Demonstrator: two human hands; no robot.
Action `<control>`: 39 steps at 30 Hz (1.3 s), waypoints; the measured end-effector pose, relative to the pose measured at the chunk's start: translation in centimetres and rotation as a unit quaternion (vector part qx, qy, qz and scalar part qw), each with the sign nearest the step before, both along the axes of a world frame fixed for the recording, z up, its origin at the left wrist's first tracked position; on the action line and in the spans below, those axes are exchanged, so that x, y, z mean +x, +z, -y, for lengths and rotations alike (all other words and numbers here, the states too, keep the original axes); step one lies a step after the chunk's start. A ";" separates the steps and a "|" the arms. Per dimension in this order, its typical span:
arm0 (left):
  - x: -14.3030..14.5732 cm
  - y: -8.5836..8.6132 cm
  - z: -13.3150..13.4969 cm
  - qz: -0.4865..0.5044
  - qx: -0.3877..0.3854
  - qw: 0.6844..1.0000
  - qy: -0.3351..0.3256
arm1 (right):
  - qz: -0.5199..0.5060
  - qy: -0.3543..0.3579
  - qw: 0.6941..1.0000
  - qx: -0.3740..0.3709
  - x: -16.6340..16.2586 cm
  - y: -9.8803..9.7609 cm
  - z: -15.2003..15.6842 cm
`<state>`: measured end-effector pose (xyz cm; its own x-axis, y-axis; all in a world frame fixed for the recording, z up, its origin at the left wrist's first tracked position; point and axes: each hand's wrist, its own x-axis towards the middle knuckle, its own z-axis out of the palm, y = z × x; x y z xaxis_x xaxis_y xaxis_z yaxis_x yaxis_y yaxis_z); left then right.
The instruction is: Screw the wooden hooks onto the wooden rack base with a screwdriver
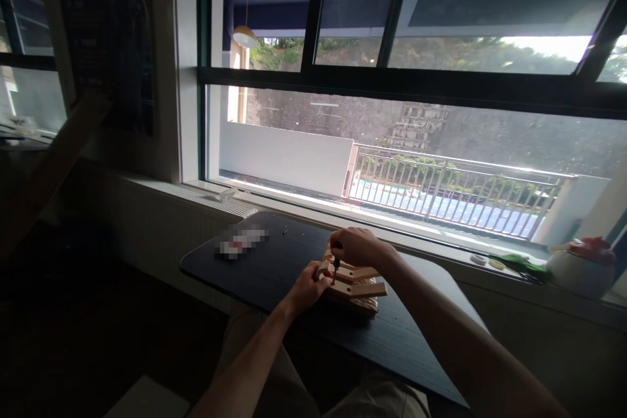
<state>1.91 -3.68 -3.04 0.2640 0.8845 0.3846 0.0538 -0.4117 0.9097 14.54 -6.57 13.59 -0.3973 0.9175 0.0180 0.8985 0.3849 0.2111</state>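
A small light wooden frame of angled slats [360, 289] lies on a dark table [274, 261] by the window. My right hand [356, 247] is closed on a short dark screwdriver [336, 268] that stands upright on the frame's left end. My left hand [307, 287] grips the frame's left edge just beside the tool's tip. Both forearms reach in from the bottom of the view.
A blurred white and red item [242, 240] lies at the table's back left, with small dark bits [285, 232] near it. The window sill [441, 235] runs behind the table, with green and white things [543, 264] at its right end. My lap is under the table's front edge.
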 end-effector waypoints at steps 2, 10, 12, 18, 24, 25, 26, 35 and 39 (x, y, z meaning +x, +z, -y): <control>0.0 0.1 0.0 -0.004 -0.006 1.000 0.002 | -0.002 -0.005 1.000 -0.001 0.0 -0.6 -0.3; 0.0 0.0 0.0 -0.003 -0.004 1.000 0.004 | -0.014 -0.035 0.999 0.017 1.0 -0.8 -0.6; 0.0 0.0 0.0 -0.001 0.000 1.000 0.001 | -0.020 -0.022 1.000 0.008 1.1 -0.1 -0.3; 0.0 0.0 0.0 0.000 -0.009 1.000 0.000 | -0.031 0.009 0.999 -0.019 1.0 -0.1 -0.5; 0.0 0.2 0.2 -0.005 -0.010 1.000 0.006 | -0.016 -0.038 0.999 -0.016 1.1 -1.2 -1.1; 0.0 0.2 0.2 -0.005 -0.007 1.000 0.006 | -0.014 -0.044 0.999 -0.012 1.2 -1.0 -1.0; 0.0 0.2 0.2 -0.005 -0.005 1.000 0.007 | -0.013 -0.047 0.999 -0.010 1.2 -0.8 -0.9; -0.1 0.0 0.0 -0.004 -0.005 1.000 0.004 | -0.035 0.007 0.999 -0.040 0.8 0.5 -0.7; 0.0 0.0 0.0 -0.004 -0.017 1.000 0.003 | -0.026 -0.008 0.999 -0.034 0.1 -0.7 -0.9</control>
